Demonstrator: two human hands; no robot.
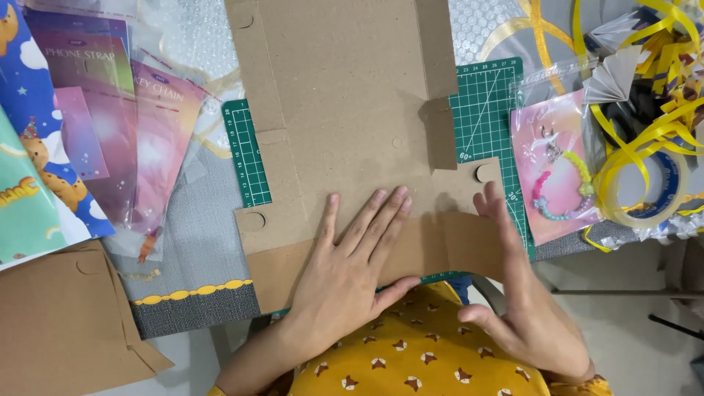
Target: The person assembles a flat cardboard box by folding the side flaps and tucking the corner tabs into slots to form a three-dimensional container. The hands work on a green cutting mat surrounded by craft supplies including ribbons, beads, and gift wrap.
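Flat brown die-cut cardboard box blank (pixel 352 110) lies unfolded on green gridded cutting mat (pixel 488 110), near edge overhanging the table toward the person. Left hand (pixel 345 271) spread flat, palm down, pressing the blank's near flap; grips nothing. Right hand (pixel 521 293) open, on edge, fingers straight against the flap's right end. Pink beaded-bracelet packet (pixel 554 169) lies right of mat.

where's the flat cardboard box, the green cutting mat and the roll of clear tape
flat cardboard box (pixel 352 95), head view, on its bare middle panel
green cutting mat (pixel 488 110), head view, on the gridded part right of the cardboard
roll of clear tape (pixel 671 194), head view, on its right rim
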